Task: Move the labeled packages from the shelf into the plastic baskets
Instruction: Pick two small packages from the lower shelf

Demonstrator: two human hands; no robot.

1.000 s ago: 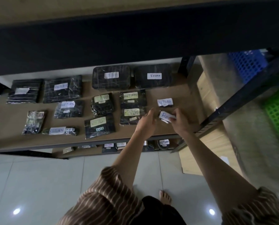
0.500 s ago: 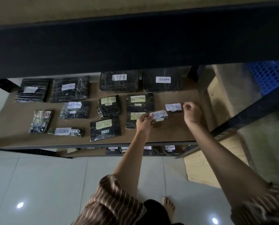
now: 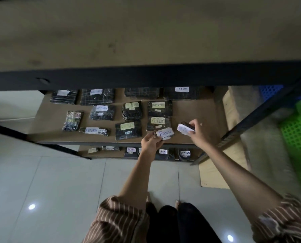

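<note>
Many dark wrapped packages [image 3: 128, 129] with "RETURN" labels lie flat on the brown shelf [image 3: 195, 109]. 2 small ones are lifted up. A green basket [image 3: 298, 135] sits far right.

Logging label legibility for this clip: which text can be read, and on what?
"Return": white label on the small package in the left hand.
"RETURN": yellow label, package on the middle shelf.
"RETURN": white label, slim package at front left.
"RETURN": package on the lower shelf.
Label on the package in the right hand: blurred.
Small stickers: unreadable.

Packages [image 3: 128, 129] lie on shelf [image 3: 195, 109], baskets [image 3: 298, 137] right.
</note>
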